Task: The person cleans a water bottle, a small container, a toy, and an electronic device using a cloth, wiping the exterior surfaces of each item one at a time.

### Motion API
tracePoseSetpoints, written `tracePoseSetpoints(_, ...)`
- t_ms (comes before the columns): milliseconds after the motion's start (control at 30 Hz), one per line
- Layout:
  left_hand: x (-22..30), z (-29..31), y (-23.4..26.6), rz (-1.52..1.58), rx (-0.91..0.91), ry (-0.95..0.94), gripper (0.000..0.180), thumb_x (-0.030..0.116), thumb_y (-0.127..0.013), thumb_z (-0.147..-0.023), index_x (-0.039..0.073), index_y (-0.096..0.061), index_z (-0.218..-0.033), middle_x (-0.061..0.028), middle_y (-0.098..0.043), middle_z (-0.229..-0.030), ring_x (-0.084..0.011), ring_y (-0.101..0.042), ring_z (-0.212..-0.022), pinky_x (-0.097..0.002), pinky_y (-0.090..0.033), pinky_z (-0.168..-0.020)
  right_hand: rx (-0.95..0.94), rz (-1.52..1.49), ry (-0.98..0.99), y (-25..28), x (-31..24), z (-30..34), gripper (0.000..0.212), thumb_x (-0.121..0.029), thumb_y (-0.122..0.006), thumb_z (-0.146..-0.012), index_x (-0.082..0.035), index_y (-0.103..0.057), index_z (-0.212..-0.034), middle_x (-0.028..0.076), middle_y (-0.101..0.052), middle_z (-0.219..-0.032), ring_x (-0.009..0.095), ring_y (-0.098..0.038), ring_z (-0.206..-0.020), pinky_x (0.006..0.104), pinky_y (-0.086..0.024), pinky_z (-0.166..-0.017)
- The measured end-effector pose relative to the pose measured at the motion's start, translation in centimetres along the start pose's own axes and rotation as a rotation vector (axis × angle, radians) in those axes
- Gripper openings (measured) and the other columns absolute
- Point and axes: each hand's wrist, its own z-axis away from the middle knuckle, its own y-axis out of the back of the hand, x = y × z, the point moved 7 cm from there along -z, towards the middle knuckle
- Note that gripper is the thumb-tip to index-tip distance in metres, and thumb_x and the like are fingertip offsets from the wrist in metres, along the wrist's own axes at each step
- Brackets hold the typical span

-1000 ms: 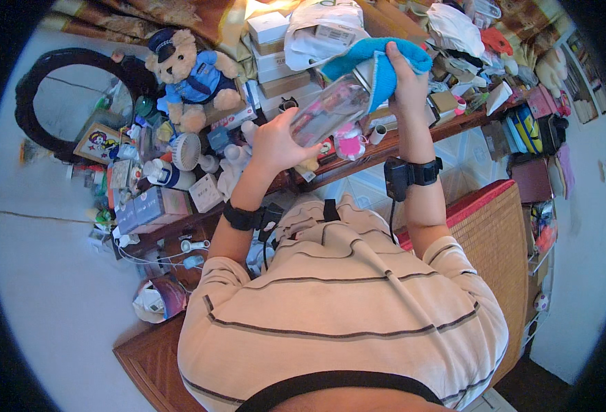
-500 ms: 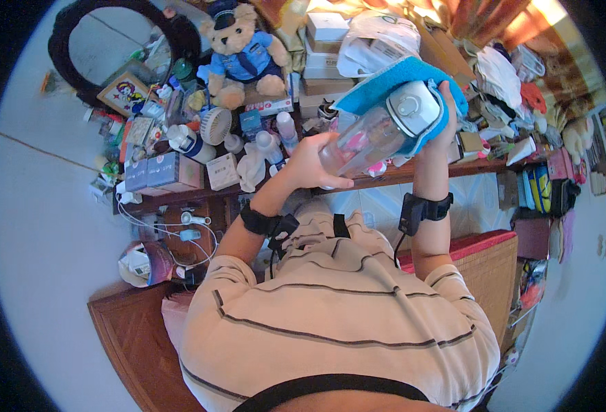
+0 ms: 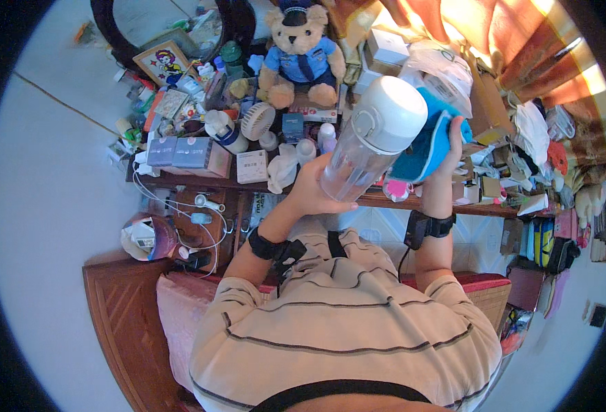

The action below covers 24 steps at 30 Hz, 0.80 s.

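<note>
- From my end, the bottle [image 3: 370,147] shows a clear, smooth, shiny body; plastic or glass, I can't tell.
- I read its white lid [image 3: 395,113] as smooth plastic, softly glossy.
- The blue cloth [image 3: 423,151] looks matt and rough to me.
- I see fuzzy plush on the teddy bear [image 3: 304,65].
- The bag [image 3: 444,75] is thin, crinkled plastic.
- On my screen, the curtain [image 3: 447,27] is folded cloth with a sheen.
- The brown panel [image 3: 121,323] looks like smooth wood.
</note>
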Motion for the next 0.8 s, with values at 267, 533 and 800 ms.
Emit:
tracePoseSetpoints(267, -2.2, -1.3, 0.5, 0.213, -0.064, 0.214, 0.068, 0.020, -0.078, -0.052, 0.002, -0.044, -0.108, -0.0087, -0.054, -0.099, -0.0152, -0.052, -0.090, -0.0285, -0.041, -0.079, -0.474, 0.513, -0.149, -2.7, 7.1, 4.0, 0.056, -0.032, -0.067, -0.070, -0.002, -0.044, -0.111, 0.005, -0.053, -0.103, 0.014, -0.050, -0.090, 0.0285, -0.041, -0.078)
tracePoseSetpoints(533, 0.4, -5.0, 1.7, -0.292, -0.361, 0.007, 0.067, 0.032, -0.074, -0.059, -0.001, -0.044, -0.110, -0.0149, -0.054, -0.102, -0.0223, -0.053, -0.091, -0.0281, -0.041, -0.080, -0.387, 0.652, -0.005, -3.8, 6.2, 2.7, 0.069, -0.014, -0.076, -0.056, 0.000, -0.039, -0.113, 0.009, -0.051, -0.106, 0.016, -0.049, -0.095, 0.0308, -0.039, -0.083)
tracePoseSetpoints(800, 3.8, -10.1, 10.8, 0.248, -0.142, 0.039, 0.049, 0.012, -0.071, -0.063, 0.004, -0.050, -0.107, -0.0076, -0.058, -0.091, -0.0125, -0.056, -0.082, -0.0245, -0.045, -0.069, -0.459, 0.783, -0.058, -7.8, 7.1, 2.9, 0.068, -0.015, -0.078, -0.054, 0.001, -0.041, -0.110, 0.009, -0.052, -0.104, 0.017, -0.049, -0.096, 0.0317, -0.038, -0.085)
